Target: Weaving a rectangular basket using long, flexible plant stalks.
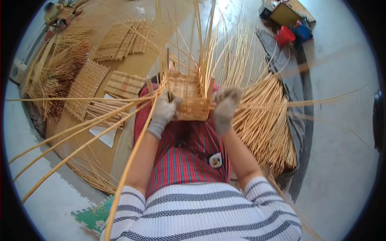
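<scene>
A half-woven wicker basket (194, 109) rests over my lap, with long upright rods rising from its sides and far end. My left hand (164, 111), in a grey work glove, is closed on the basket's near left corner. Several long rods (86, 127) fan out to the left from beside it. My right hand (226, 107), gloved too and slightly smeared by motion, is closed at the basket's near right corner on wicker rods (265, 105) that stretch out to the right. The fingertips of that hand are partly hidden.
A big heap of cut rods (267, 128) lies on a dark sheet at right. Woven panels (86, 86) and rod bundles (60, 70) cover the left side. Beyond the heap stand a red bucket (284, 36) and a blue bucket (302, 33). Another person (54, 15) sits far left.
</scene>
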A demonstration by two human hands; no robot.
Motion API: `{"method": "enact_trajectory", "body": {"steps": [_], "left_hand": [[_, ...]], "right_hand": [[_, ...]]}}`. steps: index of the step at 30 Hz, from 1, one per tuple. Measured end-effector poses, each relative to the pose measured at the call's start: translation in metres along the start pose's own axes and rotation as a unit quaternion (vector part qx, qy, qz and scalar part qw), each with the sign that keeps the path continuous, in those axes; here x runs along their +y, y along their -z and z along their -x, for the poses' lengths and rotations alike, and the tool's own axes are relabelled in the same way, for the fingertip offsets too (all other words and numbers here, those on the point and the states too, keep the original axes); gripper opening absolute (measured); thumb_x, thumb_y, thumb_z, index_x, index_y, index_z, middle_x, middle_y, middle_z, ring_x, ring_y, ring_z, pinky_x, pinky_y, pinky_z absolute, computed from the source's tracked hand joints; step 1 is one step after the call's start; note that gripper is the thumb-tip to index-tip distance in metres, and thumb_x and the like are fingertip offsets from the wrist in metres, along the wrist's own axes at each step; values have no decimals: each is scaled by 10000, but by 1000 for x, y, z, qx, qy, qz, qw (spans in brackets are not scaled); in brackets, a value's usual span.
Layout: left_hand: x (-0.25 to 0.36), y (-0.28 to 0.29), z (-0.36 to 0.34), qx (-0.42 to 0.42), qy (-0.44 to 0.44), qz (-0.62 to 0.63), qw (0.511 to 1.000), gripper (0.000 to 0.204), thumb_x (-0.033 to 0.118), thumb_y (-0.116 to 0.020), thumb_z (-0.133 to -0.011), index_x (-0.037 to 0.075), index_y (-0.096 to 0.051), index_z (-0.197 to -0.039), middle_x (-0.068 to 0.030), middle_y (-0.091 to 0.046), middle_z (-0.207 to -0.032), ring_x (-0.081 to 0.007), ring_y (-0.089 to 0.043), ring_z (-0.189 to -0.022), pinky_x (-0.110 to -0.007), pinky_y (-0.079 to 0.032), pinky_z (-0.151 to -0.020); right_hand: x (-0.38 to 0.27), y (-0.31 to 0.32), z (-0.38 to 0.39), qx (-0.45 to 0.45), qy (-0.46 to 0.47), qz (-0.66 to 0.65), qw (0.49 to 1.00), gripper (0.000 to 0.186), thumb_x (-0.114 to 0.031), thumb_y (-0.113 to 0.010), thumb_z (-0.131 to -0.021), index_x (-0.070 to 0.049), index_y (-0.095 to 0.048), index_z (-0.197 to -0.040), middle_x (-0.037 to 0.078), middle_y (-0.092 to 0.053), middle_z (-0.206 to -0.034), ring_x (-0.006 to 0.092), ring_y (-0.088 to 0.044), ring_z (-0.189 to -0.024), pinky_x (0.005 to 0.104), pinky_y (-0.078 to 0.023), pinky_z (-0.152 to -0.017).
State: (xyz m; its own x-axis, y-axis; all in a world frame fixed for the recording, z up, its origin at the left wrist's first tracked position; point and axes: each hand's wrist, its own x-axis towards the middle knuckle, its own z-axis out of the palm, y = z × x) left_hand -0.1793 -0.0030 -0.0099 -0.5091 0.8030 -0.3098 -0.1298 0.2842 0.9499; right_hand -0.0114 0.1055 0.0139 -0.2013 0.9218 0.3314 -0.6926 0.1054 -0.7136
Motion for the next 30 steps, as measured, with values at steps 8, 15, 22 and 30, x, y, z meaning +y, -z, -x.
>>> {"method": "enact_trajectory", "body": {"steps": [8,15,22,30], "left_hand": [[2,-22,-8,85,32,118,989,486,184,-850,-783,102,-372,-815,-75,-591,-632,-194,-623,-428,-334,-506,-309],[-23,18,55,109,-166,99,975,328,162,-723,-912,11,-574,-1163,-67,-664,-794,-128,-648,-641,-271,-556,-549],[-18,88,58,180,-243,99,948,159,112,-694,-921,17,-627,-1029,-76,-670,-841,-129,-631,-678,-265,-529,-580],[-31,90,93,84,-195,-23,977,419,87,-699,-915,27,-529,-1294,-124,-653,-1089,-191,-648,-950,-285,-552,-870]], "right_hand": [[-22,-50,35,39,34,85,995,464,-465,-332,-1067,-91,-465,-826,23,-414,-617,170,-436,-552,334,-423,-548],[-93,15,33,95,-350,303,882,352,-362,-467,-1042,-47,-615,-1091,98,-664,-795,198,-652,-702,329,-530,-624],[-42,-36,74,-261,-297,473,788,205,-243,-600,-954,-61,-660,-1026,137,-695,-815,268,-693,-764,403,-546,-707],[0,-154,140,-679,125,248,679,261,-362,-650,-850,-108,-645,-787,92,-640,-700,296,-662,-738,429,-516,-732]]}}
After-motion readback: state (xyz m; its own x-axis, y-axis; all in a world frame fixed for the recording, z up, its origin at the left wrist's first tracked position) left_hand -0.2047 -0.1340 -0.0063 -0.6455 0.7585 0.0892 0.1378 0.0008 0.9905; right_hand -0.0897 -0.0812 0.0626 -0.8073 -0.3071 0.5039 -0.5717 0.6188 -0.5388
